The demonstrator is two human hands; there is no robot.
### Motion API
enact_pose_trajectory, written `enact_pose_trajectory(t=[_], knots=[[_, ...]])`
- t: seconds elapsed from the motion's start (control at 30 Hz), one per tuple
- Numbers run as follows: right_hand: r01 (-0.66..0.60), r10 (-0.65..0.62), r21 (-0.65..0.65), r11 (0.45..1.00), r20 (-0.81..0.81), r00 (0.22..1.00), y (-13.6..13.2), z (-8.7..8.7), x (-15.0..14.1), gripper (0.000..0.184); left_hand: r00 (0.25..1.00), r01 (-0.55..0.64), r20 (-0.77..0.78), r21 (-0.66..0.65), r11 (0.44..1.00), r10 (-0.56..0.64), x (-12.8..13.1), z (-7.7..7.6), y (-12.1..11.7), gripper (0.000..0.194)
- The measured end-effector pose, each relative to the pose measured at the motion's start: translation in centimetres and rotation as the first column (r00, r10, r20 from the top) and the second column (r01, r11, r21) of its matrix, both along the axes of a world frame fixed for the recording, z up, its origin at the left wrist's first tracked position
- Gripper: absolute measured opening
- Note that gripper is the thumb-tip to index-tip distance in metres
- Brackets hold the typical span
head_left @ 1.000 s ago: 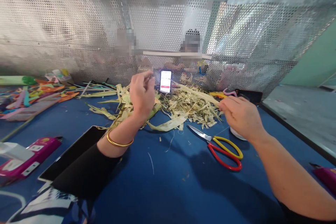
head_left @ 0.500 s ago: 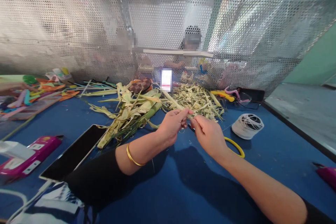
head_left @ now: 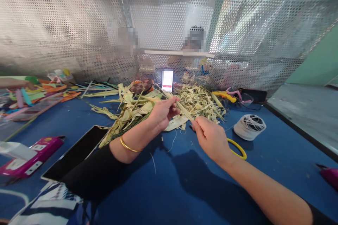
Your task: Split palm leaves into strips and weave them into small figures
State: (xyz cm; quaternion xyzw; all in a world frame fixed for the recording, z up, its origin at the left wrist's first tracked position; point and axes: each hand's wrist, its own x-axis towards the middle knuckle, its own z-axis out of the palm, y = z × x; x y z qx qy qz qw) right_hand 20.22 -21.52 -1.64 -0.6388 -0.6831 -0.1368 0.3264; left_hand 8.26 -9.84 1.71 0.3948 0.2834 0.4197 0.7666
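A slim bundle of pale dried husk strips [head_left: 185, 110] stretches slantwise between my hands, above the table. My left hand [head_left: 164, 113] pinches its upper part between thumb and fingers. Lower down, my right hand [head_left: 211, 136] is closed around the near end, with the fingertips partly hidden. Behind the bundle lies a pile of shredded husk scraps [head_left: 202, 103]. Longer husks with green stalks [head_left: 126, 116] are heaped left of my left hand. A yellow loop [head_left: 239, 149] shows beside my right wrist, which hides the rest of it.
A spool of white string [head_left: 249, 127] stands at right. At left are a dark tablet [head_left: 76, 151], a magenta power strip [head_left: 39, 154] and coloured strips [head_left: 26, 96] near another person's hand. A lit phone [head_left: 167, 80] leans against the perforated metal screen [head_left: 169, 14].
My left hand has slid up and left along the husk bundle, away from my right hand, baring a length between them. My right hand has barely moved.
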Motion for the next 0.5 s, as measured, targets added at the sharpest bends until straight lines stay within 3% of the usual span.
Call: enact_pose_trajectory(t=[0.27, 0.33, 0.5], knots=[[0.001, -0.045, 0.113, 0.994, 0.385, 0.922, 0.0, -0.6, -0.5, 0.031, 0.983, -0.119, -0.1, 0.302, 0.946, 0.155, 0.1, -0.9, 0.7, 0.027], [-0.016, -0.033, 0.116, 0.993, 0.41, 0.912, 0.1, -1.0, -0.8, 0.03, 0.991, -0.083, -0.077, 0.264, 0.961, 0.107, 0.0, -0.6, 0.4, 0.028], [-0.062, -0.013, 0.16, 0.985, 0.431, 0.902, 0.3, -2.1, -1.5, 0.03, 0.991, 0.121, 0.065, -0.044, 0.992, -0.118, -0.2, 0.5, -0.5, 0.03]])
